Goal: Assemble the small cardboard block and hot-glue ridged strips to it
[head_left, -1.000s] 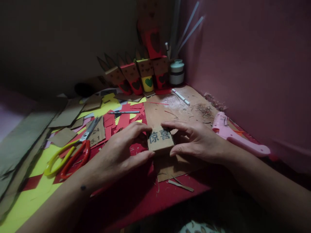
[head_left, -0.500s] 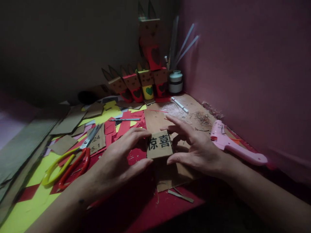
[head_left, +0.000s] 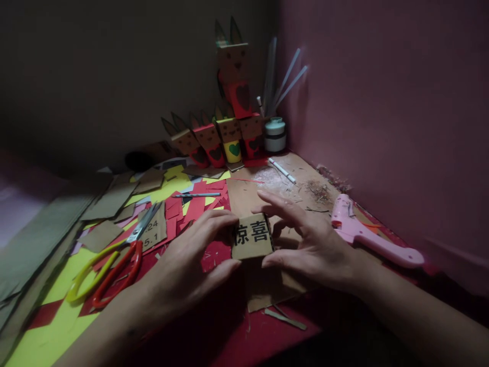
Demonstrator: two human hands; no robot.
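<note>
Scraps of red, yellow and brown paper are strewn over the surface (head_left: 267, 326), which is hemmed in by dark walls. At the left of the frame, scissors (head_left: 110, 265) with red and yellow handles are seen. At the centre, a small cardboard piece (head_left: 252, 236) printed with black characters is pinched at its left edge by the left hand (head_left: 183, 267) and at its right edge by the right hand (head_left: 313, 244), each grip closed on it. Cardboard rabbit figures (head_left: 225, 135) are stacked behind. A pink glue gun (head_left: 369, 237) is laid at the right.
</note>
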